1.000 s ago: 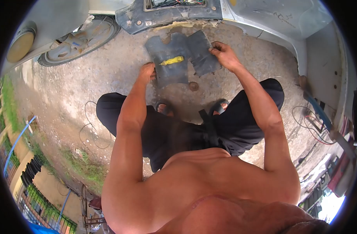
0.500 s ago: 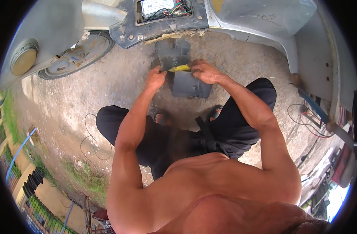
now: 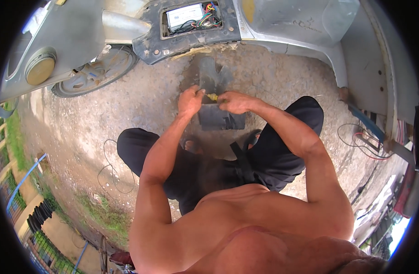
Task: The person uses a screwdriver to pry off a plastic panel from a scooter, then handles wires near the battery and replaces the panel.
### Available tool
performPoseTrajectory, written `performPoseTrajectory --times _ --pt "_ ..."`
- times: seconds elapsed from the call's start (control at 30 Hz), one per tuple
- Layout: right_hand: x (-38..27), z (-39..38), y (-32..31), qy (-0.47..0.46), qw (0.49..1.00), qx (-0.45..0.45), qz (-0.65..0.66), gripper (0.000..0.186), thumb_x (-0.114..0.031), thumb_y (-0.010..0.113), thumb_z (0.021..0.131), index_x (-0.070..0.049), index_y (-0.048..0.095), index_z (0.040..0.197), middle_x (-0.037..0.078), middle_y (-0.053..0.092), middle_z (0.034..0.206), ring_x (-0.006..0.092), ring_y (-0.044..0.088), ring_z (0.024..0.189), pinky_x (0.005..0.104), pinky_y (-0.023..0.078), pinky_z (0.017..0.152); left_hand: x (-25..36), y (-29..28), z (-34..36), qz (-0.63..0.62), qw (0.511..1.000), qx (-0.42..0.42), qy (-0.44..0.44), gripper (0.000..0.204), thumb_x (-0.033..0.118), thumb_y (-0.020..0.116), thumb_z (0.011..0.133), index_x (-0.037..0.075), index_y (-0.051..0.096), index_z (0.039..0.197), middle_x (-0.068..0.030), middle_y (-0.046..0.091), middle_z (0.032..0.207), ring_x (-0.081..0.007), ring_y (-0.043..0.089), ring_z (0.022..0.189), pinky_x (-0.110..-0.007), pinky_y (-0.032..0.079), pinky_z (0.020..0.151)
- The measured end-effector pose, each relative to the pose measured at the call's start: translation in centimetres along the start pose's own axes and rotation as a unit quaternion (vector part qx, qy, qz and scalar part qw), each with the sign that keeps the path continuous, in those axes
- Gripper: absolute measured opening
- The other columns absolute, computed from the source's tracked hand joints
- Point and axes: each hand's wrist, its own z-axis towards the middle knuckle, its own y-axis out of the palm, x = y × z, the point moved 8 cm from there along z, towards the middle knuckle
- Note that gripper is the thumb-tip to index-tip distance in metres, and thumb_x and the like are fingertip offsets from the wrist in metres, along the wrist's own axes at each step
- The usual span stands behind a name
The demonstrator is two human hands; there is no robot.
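My left hand (image 3: 190,101) and my right hand (image 3: 235,102) meet low over the ground in front of me, a small gap between them. A short, knobbly yellow piece (image 3: 212,97) spans that gap; its exact kind is too small to tell. My right hand's curled fingers close on its right end. The left fingertips are pinched at its left end, and what they grip is hidden. Just beneath the hands lies a dark flat rectangular cover (image 3: 221,119). Beyond them lies a dark grey plate (image 3: 208,72) with a notched far edge.
Ahead stands a grey vehicle body (image 3: 291,23), its black frame opening holding a white box (image 3: 185,17) and coloured wires (image 3: 209,20). A wheel (image 3: 97,75) is at the far left. Loose wires lie on the ground on both sides, including a red and black cable (image 3: 362,141).
Both hands have drawn nearer to me and closer together, so less of the yellow piece shows. The view has shifted slightly.
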Motion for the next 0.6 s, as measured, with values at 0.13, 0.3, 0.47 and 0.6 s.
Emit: performPoseTrajectory --times 0.13,0.3,0.47,0.6 --pt "-1.8 -0.3 0.2 0.005 0.997 0.042 -0.061 0.038 -0.032 0.056 0.091 0.002 0.067 0.105 0.028 0.070 0.103 0.0476 0.065 0.099 0.0532 0.051 0.087 -1.1 -0.2 0.8 -0.074 0.997 0.007 -0.036 0.031 0.031 0.069 0.093 0.000 0.070 0.095 -0.0244 0.068 0.085 -0.0414 0.065 0.079 -0.046 0.050 0.074" --pt "-2.8 0.1 1.3 0.046 0.994 0.036 -0.097 0.040 -0.033 0.055 0.093 0.001 0.067 0.111 0.030 0.070 0.105 0.0482 0.066 0.104 0.0546 0.052 0.091 -2.5 -0.6 0.4 -0.104 0.991 0.030 -0.080 0.028 0.029 0.071 0.092 0.001 0.073 0.096 -0.0207 0.070 0.083 -0.0346 0.067 0.077 -0.042 0.050 0.074" --pt "-1.4 0.7 0.4 0.038 0.996 0.053 -0.054 0.040 -0.031 0.055 0.092 0.003 0.068 0.109 0.030 0.070 0.110 0.0462 0.066 0.109 0.0519 0.052 0.093 -5.2 2.3 4.4 -0.117 0.991 -0.036 -0.048 0.029 0.029 0.070 0.091 0.002 0.075 0.102 -0.0209 0.072 0.091 -0.0314 0.068 0.085 -0.042 0.051 0.080" --pt "-2.1 1.0 0.5 0.042 0.998 0.044 -0.019 0.039 -0.033 0.058 0.092 0.002 0.069 0.105 0.027 0.072 0.106 0.0431 0.067 0.106 0.0505 0.051 0.090 -3.1 -0.2 3.9 -0.121 0.988 -0.090 -0.026 0.036 0.034 0.070 0.093 0.004 0.074 0.113 -0.0217 0.073 0.105 -0.0342 0.069 0.096 -0.042 0.052 0.086"
